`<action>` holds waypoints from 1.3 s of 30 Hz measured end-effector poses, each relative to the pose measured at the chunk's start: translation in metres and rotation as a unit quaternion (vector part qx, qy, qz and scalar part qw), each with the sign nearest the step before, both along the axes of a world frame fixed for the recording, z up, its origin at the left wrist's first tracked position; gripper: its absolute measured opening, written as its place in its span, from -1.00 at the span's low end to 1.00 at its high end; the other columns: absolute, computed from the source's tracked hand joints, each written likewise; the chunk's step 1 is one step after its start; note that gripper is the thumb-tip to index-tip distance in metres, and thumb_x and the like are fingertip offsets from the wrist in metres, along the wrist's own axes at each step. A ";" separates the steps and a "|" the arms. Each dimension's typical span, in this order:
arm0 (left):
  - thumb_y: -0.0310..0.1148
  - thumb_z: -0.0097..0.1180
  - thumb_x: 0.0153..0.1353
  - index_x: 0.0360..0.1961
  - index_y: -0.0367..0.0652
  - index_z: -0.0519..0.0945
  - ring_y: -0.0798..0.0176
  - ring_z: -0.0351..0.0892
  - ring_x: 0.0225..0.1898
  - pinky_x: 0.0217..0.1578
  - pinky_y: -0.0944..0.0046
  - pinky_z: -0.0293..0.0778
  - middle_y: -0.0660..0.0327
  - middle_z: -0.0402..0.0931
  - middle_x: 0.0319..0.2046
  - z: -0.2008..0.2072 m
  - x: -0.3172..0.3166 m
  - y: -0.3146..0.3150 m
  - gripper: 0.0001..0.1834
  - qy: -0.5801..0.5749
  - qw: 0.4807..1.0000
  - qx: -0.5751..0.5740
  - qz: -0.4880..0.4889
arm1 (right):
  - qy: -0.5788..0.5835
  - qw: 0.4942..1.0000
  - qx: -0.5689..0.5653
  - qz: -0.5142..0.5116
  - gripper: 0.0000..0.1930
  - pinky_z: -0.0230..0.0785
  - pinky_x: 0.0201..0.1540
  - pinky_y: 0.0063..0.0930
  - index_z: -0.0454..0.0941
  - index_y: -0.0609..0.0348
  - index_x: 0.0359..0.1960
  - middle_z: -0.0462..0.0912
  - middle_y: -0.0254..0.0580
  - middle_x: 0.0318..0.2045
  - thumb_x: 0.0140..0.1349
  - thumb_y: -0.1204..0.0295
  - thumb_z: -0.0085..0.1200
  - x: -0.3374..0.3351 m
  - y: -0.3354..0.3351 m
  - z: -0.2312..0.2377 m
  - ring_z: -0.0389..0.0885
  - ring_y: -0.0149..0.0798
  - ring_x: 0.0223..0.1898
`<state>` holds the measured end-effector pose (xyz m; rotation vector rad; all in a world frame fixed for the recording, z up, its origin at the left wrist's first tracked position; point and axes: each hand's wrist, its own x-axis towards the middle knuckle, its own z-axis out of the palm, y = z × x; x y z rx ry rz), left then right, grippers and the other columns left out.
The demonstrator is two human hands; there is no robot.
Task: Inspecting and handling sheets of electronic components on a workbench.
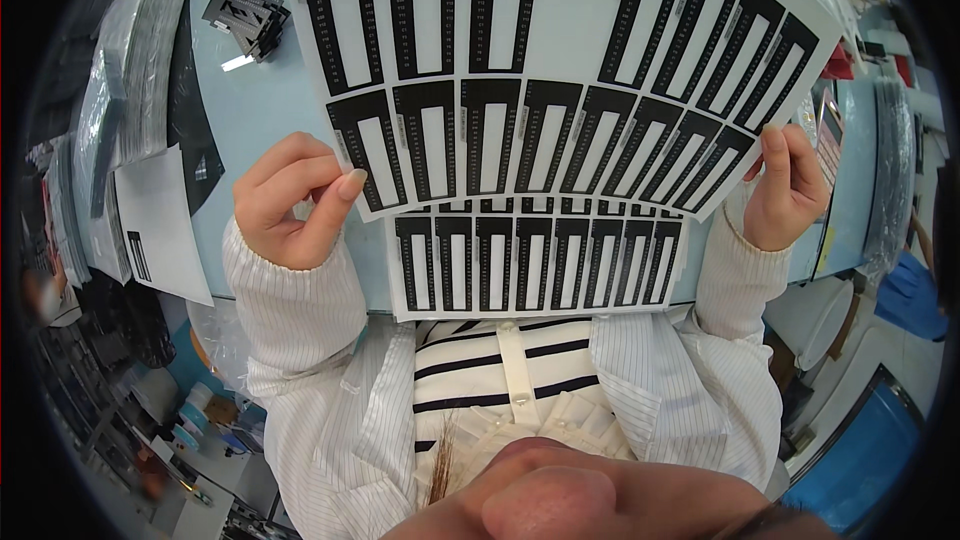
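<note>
Above the bench's (pixel 260 110) near edge, left hand (pixel 290 202) and right hand (pixel 785 188) pinch a sheet (pixel 560 70) of black-framed labels by its lower corners.

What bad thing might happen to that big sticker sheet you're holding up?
The left hand and right hand pinch the white sheet of black frame labels only at its lower edges, so it might flop, crease or slip. It also overlaps a second label sheet lying on the blue table, which it could nudge toward the table's near edge.
</note>
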<state>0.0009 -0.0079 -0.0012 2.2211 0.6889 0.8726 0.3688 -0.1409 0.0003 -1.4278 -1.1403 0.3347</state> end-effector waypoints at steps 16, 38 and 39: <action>-0.57 0.16 -0.06 -0.57 -0.38 0.52 0.37 0.29 -0.70 -0.70 0.44 0.16 0.17 0.39 -0.66 0.006 -0.002 -0.002 -0.92 -0.010 1.000 0.008 0.006 | -0.018 1.000 0.013 -0.004 -0.94 0.16 -0.62 -0.74 0.53 0.34 -0.39 0.48 -0.29 -0.59 0.13 0.59 0.07 -0.003 0.000 0.005 0.34 -0.54 -0.65; -0.62 0.12 -0.11 -0.65 -0.37 0.43 0.36 0.21 -0.72 -0.71 0.43 0.09 0.18 0.33 -0.69 0.002 0.004 -0.008 -0.89 -0.038 0.994 0.090 0.057 | -0.009 1.000 0.011 -0.013 -0.97 0.11 -0.60 -0.72 0.51 0.37 -0.45 0.48 -0.28 -0.58 0.08 0.64 0.10 -0.013 0.000 0.013 0.33 -0.55 -0.65; -0.62 0.12 -0.11 -0.65 -0.36 0.42 0.36 0.21 -0.72 -0.71 0.43 0.08 0.18 0.33 -0.69 0.003 0.004 -0.008 -0.89 -0.038 0.993 0.095 0.060 | -0.015 1.000 0.014 -0.011 -0.97 0.10 -0.60 -0.72 0.51 0.37 -0.45 0.48 -0.28 -0.59 0.07 0.64 0.10 -0.013 0.000 0.014 0.33 -0.55 -0.66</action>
